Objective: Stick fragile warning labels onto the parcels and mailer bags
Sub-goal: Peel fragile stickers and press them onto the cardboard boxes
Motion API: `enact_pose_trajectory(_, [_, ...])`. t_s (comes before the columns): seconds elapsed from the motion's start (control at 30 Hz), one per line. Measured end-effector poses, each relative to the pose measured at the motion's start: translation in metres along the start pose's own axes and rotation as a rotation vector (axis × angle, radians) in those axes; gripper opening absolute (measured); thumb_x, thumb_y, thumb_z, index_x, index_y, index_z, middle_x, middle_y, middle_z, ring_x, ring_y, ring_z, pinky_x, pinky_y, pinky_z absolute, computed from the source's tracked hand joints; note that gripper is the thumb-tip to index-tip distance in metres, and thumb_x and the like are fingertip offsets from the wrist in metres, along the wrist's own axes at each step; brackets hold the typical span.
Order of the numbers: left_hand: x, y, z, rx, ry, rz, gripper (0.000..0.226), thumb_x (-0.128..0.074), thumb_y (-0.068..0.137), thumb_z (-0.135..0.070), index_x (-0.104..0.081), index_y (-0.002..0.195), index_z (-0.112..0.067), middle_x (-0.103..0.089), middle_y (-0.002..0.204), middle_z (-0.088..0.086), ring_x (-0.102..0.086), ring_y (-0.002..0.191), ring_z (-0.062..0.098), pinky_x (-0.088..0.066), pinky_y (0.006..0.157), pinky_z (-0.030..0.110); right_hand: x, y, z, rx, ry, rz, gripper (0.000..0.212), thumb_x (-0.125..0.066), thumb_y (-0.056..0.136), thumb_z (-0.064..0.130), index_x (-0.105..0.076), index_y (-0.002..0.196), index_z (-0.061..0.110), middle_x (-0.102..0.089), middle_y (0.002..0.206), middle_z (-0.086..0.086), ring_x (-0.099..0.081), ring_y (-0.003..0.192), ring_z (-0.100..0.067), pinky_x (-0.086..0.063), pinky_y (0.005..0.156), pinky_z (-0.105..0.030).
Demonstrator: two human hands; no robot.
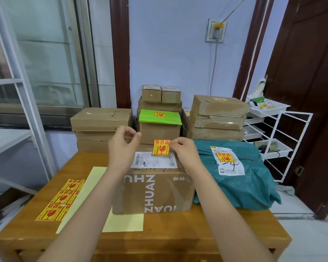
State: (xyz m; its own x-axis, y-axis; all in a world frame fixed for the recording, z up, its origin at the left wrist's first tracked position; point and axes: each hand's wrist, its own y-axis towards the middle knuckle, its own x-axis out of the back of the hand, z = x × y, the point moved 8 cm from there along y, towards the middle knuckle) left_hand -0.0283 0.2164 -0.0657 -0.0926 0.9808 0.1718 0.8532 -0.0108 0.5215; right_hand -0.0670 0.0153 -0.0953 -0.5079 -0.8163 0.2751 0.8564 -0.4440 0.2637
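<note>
Midway: right hand (180, 148) pinches a fragile label (161, 147) above the unlabelled cardboard parcel (155, 191) on the surface (170, 235); left hand (122, 146), fingers loosely curled, holds nothing. Teal mailer bag (240, 184) and rear boxes (216, 116) already bear labels; sheet labels (60, 199) remain.

I have a single view, from a wide-angle camera worn on the person's head, facing forward and tilted down over the orange-brown wooden table (178, 241). Both forearms reach in from the bottom edge, so the brown printed cardboard box (155, 193) at the table's middle sits close. Farther off, the pale blue wall (169, 53) fills the upper frame. Straight lines bow toward the edges.
</note>
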Motion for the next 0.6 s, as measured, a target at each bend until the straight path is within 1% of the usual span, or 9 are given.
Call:
enact_pose_trajectory(0.07, [0.016, -0.009, -0.009, -0.067, 0.035, -0.076, 0.008, -0.062, 0.09, -0.019, -0.056, 0.092, -0.015, -0.059, 0.087, -0.008, -0.055, 0.084, 0.007, -0.043, 0.074, 0.022, -0.001, 0.003, 0.0, -0.032, 0.017, 0.049, 0.02, -0.054, 0.093, 0.014, -0.058, 0.077, 0.003, -0.062, 0.084, -0.001, -0.055, 0.078, -0.01, -0.04, 0.072, -0.026])
enact_pose_trajectory(0.17, [0.027, -0.022, -0.002, -0.087, 0.176, -0.046, 0.019, -0.064, 0.088, -0.03, -0.056, 0.102, -0.019, -0.058, 0.101, -0.007, -0.053, 0.1, 0.012, -0.042, 0.084, 0.028, 0.002, 0.013, 0.006, -0.017, 0.008, 0.156, 0.022, -0.054, 0.095, 0.016, -0.058, 0.073, 0.013, -0.065, 0.092, -0.004, -0.059, 0.093, -0.018, -0.045, 0.083, -0.031])
enact_pose_trajectory(0.27, [0.021, -0.043, 0.015, -0.069, 0.347, 0.117, 0.051, -0.066, 0.08, -0.049, -0.05, 0.121, -0.022, -0.043, 0.119, -0.015, -0.036, 0.115, 0.005, -0.034, 0.091, 0.026, 0.011, 0.023, 0.013, -0.022, -0.048, 0.204, 0.025, -0.052, 0.096, 0.017, -0.056, 0.072, 0.018, -0.061, 0.089, 0.002, -0.053, 0.094, -0.014, -0.038, 0.075, -0.023])
enact_pose_trajectory(0.33, [0.018, -0.057, 0.026, -0.022, 0.384, 0.199, 0.076, -0.07, 0.071, -0.056, -0.041, 0.133, -0.023, -0.033, 0.13, -0.015, -0.029, 0.123, 0.007, -0.035, 0.098, 0.031, 0.012, 0.03, 0.008, -0.052, -0.113, 0.222, 0.026, -0.049, 0.098, 0.019, -0.053, 0.073, 0.023, -0.058, 0.093, 0.002, -0.05, 0.098, -0.015, -0.034, 0.079, -0.026])
enact_pose_trajectory(0.4, [0.019, -0.062, 0.034, 0.056, 0.352, 0.214, 0.091, -0.077, 0.067, -0.05, -0.032, 0.14, -0.021, -0.029, 0.141, -0.008, -0.031, 0.129, 0.013, -0.037, 0.101, 0.035, 0.008, 0.033, -0.001, -0.087, -0.166, 0.259, 0.025, -0.044, 0.1, 0.022, -0.051, 0.076, 0.026, -0.055, 0.1, -0.002, -0.049, 0.099, -0.017, -0.033, 0.085, -0.03])
enact_pose_trajectory(0.43, [0.021, -0.061, 0.036, 0.085, 0.319, 0.196, 0.093, -0.081, 0.066, -0.044, -0.031, 0.141, -0.02, -0.03, 0.142, -0.005, -0.035, 0.128, 0.014, -0.039, 0.101, 0.035, 0.005, 0.034, -0.005, -0.098, -0.176, 0.271, 0.024, -0.043, 0.101, 0.023, -0.051, 0.078, 0.026, -0.055, 0.102, -0.003, -0.049, 0.099, -0.018, -0.035, 0.087, -0.031])
enact_pose_trajectory(0.5, [0.023, -0.058, 0.034, 0.093, 0.273, 0.168, 0.092, -0.085, 0.065, -0.032, -0.034, 0.14, -0.02, -0.037, 0.139, -0.004, -0.039, 0.119, 0.009, -0.04, 0.097, 0.031, 0.001, 0.033, -0.008, -0.106, -0.181, 0.281, 0.022, -0.041, 0.101, 0.025, -0.052, 0.082, 0.026, -0.057, 0.104, -0.005, -0.051, 0.099, -0.019, -0.037, 0.091, -0.034])
enact_pose_trajectory(0.53, [0.024, -0.056, 0.032, 0.081, 0.262, 0.167, 0.089, -0.086, 0.065, -0.027, -0.036, 0.139, -0.021, -0.041, 0.137, -0.006, -0.038, 0.114, 0.005, -0.04, 0.094, 0.026, 0.002, 0.031, -0.008, -0.103, -0.185, 0.279, 0.022, -0.04, 0.101, 0.026, -0.052, 0.083, 0.026, -0.059, 0.104, -0.005, -0.052, 0.099, -0.02, -0.037, 0.09, -0.034])
enact_pose_trajectory(0.6, [0.026, -0.05, 0.03, 0.059, 0.237, 0.168, 0.081, -0.085, 0.066, -0.02, -0.042, 0.135, -0.021, -0.045, 0.127, -0.011, -0.037, 0.108, 0.002, -0.038, 0.081, 0.01, 0.004, 0.027, -0.007, -0.099, -0.173, 0.262, 0.022, -0.041, 0.101, 0.025, -0.054, 0.082, 0.024, -0.06, 0.101, -0.005, -0.053, 0.099, -0.021, -0.037, 0.087, -0.033])
